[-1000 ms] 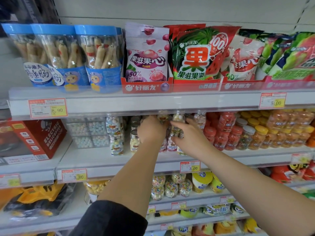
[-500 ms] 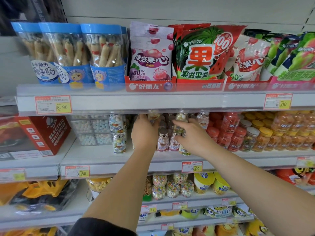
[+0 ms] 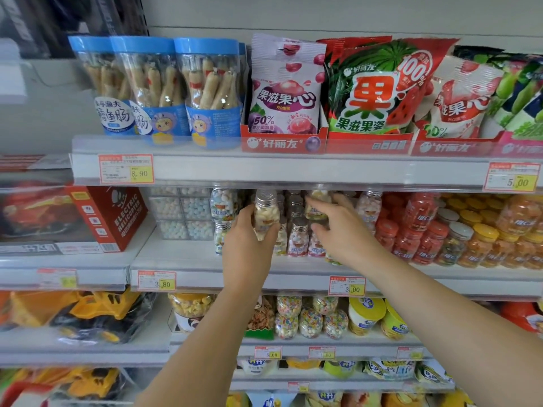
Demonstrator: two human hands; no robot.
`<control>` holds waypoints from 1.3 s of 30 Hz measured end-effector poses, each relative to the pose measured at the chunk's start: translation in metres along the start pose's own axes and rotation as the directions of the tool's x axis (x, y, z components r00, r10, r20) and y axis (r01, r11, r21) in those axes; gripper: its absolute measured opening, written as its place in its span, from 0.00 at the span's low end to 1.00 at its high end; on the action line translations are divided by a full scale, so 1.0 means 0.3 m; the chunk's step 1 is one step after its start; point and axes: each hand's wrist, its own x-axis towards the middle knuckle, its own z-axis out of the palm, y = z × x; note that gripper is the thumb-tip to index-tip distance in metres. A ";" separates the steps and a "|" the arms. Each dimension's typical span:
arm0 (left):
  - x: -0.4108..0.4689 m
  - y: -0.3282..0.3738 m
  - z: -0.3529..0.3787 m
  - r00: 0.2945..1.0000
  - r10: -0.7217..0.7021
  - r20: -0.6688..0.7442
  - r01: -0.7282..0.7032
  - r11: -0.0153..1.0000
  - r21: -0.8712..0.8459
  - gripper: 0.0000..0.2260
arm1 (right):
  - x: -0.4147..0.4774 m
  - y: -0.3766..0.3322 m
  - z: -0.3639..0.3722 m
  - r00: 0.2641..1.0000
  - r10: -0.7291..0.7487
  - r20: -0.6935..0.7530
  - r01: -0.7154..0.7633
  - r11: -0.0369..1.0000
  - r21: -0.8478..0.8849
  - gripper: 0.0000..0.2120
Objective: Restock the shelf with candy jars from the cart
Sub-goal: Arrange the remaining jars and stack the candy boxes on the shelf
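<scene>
— Silver-capped candy jars stand in rows on the middle shelf. They sit between clear boxes of pale balls on the left and red and orange jars on the right. Where are the person's hands?

— Both are up at that row. The left hand grips a clear jar round its lower body, fingers curled about it. The cap points up, just under the lip of the upper shelf.

— Does that jar rest on the board?

— Its base is hidden by the hand, so that cannot be told. It sits at the height of the upper tier, in front of the standing jars.

— And the other hand?

— The right hand holds a second jar, fingers and thumb curled round it. That jar is blurred. It is high up, near the left one, with standing jars between and below them.

— What lies around?

— Price tags on the shelf edge read 3.80 and 3.00. Above stand blue-lidded tubs of sausage sticks, and beside them gummy bags in red trays. A red helicopter box sits in the bay to the left, with yellow toy diggers on the shelf beneath it.
</scene>
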 end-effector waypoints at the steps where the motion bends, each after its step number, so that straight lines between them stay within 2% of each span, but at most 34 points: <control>1: -0.009 -0.007 -0.014 1.000 -0.007 0.001 0.007 1.000 0.002 0.25 | 0.008 -0.013 0.016 1.000 -0.023 0.001 0.023 1.000 0.008 0.26; 5: -0.051 -0.035 -0.075 1.000 -0.023 0.016 0.023 1.000 -0.002 0.24 | 0.060 -0.074 0.085 0.994 -0.111 0.007 0.111 0.994 0.022 0.26; 11: -0.081 -0.103 -0.160 0.998 -0.062 0.000 0.062 0.993 0.106 0.22 | 0.155 -0.126 0.169 0.978 -0.210 0.006 0.210 0.978 0.005 0.26; 14: -0.087 -0.119 -0.198 0.997 -0.081 -0.006 0.081 0.989 0.127 0.19 | 0.186 -0.143 0.200 0.975 -0.222 0.015 0.222 0.975 0.009 0.25; 25: -0.086 -0.149 -0.224 0.998 -0.061 -0.022 0.064 0.985 0.163 0.19 | 0.221 -0.141 0.282 0.976 -0.216 0.035 0.218 0.974 -0.056 0.28; 39: -0.073 -0.155 -0.200 0.999 -0.043 -0.004 0.043 0.992 0.114 0.17 | 0.198 -0.159 0.256 0.975 -0.220 0.009 0.220 0.971 -0.092 0.28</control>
